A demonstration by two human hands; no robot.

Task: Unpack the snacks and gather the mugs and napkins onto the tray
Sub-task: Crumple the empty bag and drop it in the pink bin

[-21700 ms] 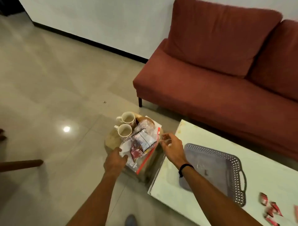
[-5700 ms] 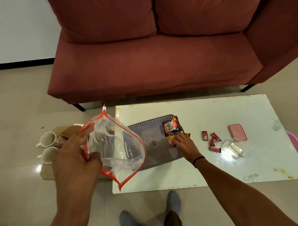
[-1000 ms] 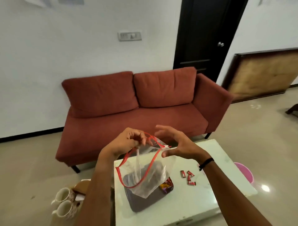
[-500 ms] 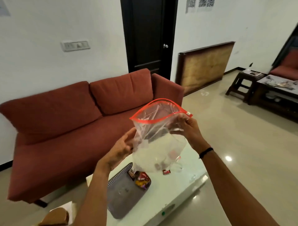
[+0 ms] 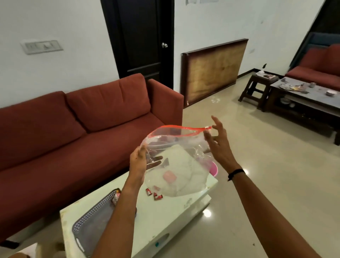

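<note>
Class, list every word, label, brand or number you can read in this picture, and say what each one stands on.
No text here can be read.
Small red wrappers on the table: print too small to read.
Snack packet on the tray: mostly hidden by the arm, print blurred.
Papers on the wall at the top edge: cut off, unreadable.
Clear zip bag: no print seen.

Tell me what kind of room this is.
Most likely a home living room: a red sofa against the wall, a white coffee table in front of it, and a second dark table with another sofa further off.
</note>
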